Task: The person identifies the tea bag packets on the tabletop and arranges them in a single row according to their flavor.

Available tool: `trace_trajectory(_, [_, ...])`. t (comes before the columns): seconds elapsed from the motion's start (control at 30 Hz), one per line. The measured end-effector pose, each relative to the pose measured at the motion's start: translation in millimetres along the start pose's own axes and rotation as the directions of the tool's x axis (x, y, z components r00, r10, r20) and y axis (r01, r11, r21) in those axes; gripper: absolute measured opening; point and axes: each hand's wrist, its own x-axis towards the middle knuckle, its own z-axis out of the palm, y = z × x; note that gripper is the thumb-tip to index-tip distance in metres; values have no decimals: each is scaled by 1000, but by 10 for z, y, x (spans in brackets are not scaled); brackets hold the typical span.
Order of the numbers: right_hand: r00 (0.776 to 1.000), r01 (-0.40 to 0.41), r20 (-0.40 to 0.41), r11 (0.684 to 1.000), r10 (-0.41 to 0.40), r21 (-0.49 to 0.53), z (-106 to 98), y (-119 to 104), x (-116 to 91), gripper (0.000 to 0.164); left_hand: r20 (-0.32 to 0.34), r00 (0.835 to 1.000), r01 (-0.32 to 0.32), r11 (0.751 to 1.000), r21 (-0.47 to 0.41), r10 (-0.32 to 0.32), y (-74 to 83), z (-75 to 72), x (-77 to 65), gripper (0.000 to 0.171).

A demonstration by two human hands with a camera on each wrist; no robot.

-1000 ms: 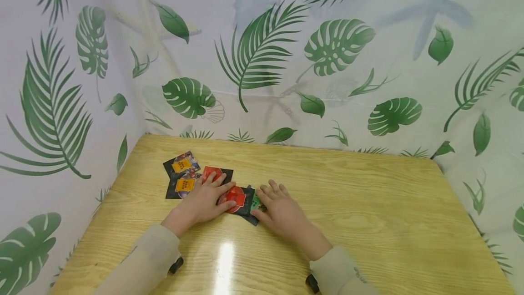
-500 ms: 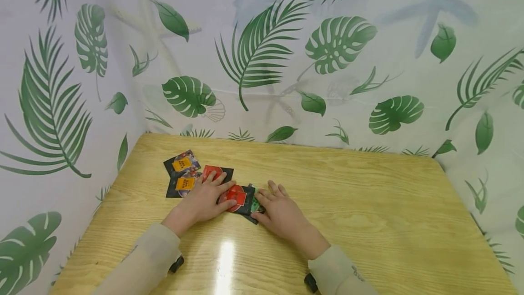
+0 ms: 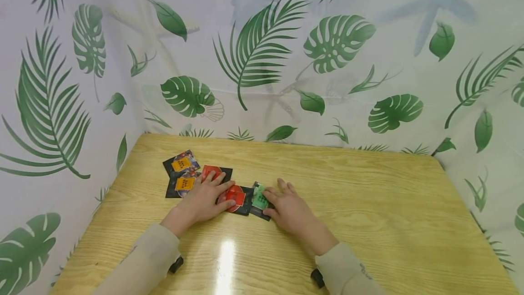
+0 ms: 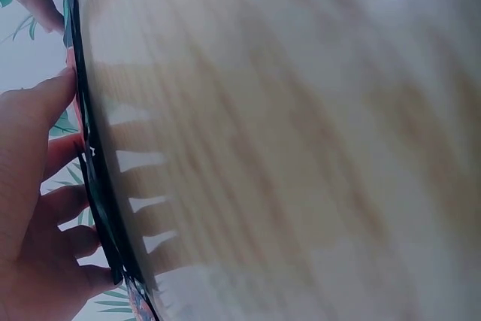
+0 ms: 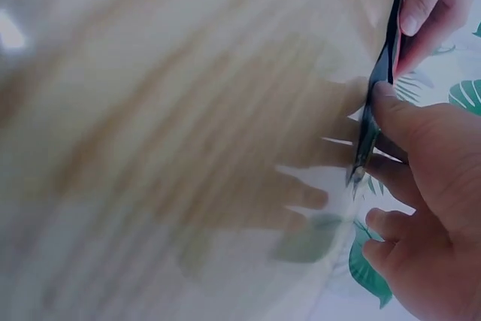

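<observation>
In the head view my left hand (image 3: 202,198) lies over two flat black packets with red labels, its fingers spread. The upper red-labelled packet (image 3: 225,175) shows past the fingertips, and the lower red-labelled packet (image 3: 242,200) runs out to the right from under the thumb. My right hand (image 3: 292,211) touches a green-labelled packet (image 3: 259,198) with its thumb and fingertips at the right edge. That packet's left edge meets the lower red one. In the right wrist view the thumb of my right hand (image 5: 443,163) rests on the thin, edge-on packet (image 5: 383,65).
Two black packets with orange labels lie to the left, the upper orange-labelled packet (image 3: 181,163) tilted and the lower orange-labelled packet (image 3: 176,185) partly behind my left hand. Leaf-printed cloth (image 3: 262,117) hangs behind and beside the wooden table (image 3: 368,222).
My right hand has moved a little to the right, and the green-labelled packet has slid right with it, out from under the lower red-labelled packet. My left hand has stayed in place.
</observation>
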Motion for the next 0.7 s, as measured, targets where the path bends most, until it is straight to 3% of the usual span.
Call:
trace_trajectory(0.3, [999,-1,40,998,-2,66,-83,50,-39,48,5,1000,2,1000,11,-2,7,1,-1,66])
trace_trajectory(0.5, [999,-32,36,997,29,75,-58,49,-20,54,1,1000,-3,1000,14,3,10,4,1,66])
trace_trajectory(0.7, [999,-32,21,996,30,86,-78,77,-38,49,-3,1000,-3,1000,13,3,8,8,-1,66])
